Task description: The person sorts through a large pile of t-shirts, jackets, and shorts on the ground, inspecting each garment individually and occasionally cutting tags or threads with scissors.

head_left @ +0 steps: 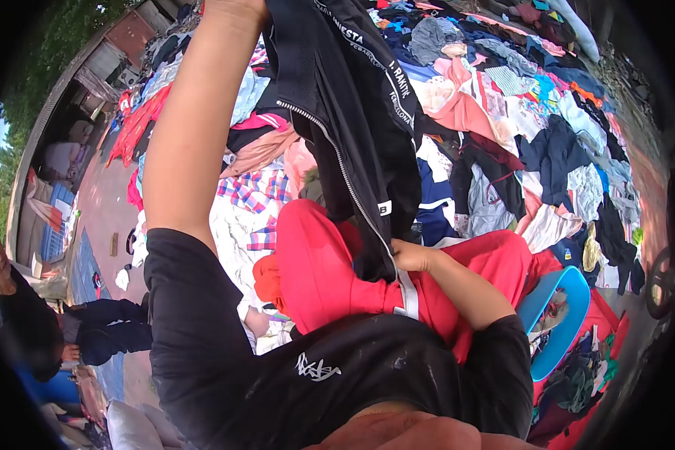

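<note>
A black zip-up jacket point(345, 97) hangs stretched in front of me, with white lettering and "FCBARCELONA" along a stripe. Its metal zip runs down one open edge. My left hand point(236, 6) is raised at the top edge of the view, at the jacket's upper part. Its fingers are cut off by the frame, but the cloth hangs from there. Low down, over my red trousers point(322, 270), my right hand point(412, 256) is closed on the jacket's lower zip edge. A pale strip point(408, 296) dangles just below that hand.
A wide heap of mixed clothes point(495, 105) spreads before me and to both sides. To my right is a blue plastic rim point(574, 322) beside more garments. Another person in dark clothes point(34, 322) is at the left. Behind them stands a low shed point(90, 82).
</note>
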Motion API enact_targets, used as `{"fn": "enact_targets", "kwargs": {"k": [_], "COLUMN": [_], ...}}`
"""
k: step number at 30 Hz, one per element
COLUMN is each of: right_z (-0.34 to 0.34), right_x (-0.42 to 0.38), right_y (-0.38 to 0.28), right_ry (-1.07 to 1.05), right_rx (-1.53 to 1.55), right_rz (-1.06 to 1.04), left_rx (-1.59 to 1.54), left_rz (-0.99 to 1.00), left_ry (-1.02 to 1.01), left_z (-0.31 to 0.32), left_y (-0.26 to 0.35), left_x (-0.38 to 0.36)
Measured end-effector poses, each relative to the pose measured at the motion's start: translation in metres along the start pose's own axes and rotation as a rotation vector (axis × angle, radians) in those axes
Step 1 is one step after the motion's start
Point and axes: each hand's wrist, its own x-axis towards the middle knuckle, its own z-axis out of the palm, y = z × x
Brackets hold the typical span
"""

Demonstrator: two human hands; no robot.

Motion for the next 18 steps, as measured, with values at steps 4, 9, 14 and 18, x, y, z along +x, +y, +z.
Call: {"fn": "enact_targets", "kwargs": {"k": [4,9,14,18], "right_z": [-0.035,-0.127,-0.185,-0.204], "right_x": [-0.016,-0.041,-0.091,-0.127], "right_y": [-0.008,-0.017,-0.015,-0.031], "right_ry": [0.001,-0.016,0.481,0.844], "right_rx": [-0.992,-1.283,-0.994,-0.849], "right_rz": [0.579,0.992,0.897,0.494], "left_rx": [0.682,1.451,1.714,1.585], "left_rz": [0.357,0.567,0.349,0.233], "left_ry": [0.205,0.172,0.207,0.094], "left_z": [-0.037,-0.019,-0.004,0.02], "left_y": [-0.031,-0.056,-0.04,-0.033], "left_x": [0.008,-0.019,-0.028,-0.039]}}
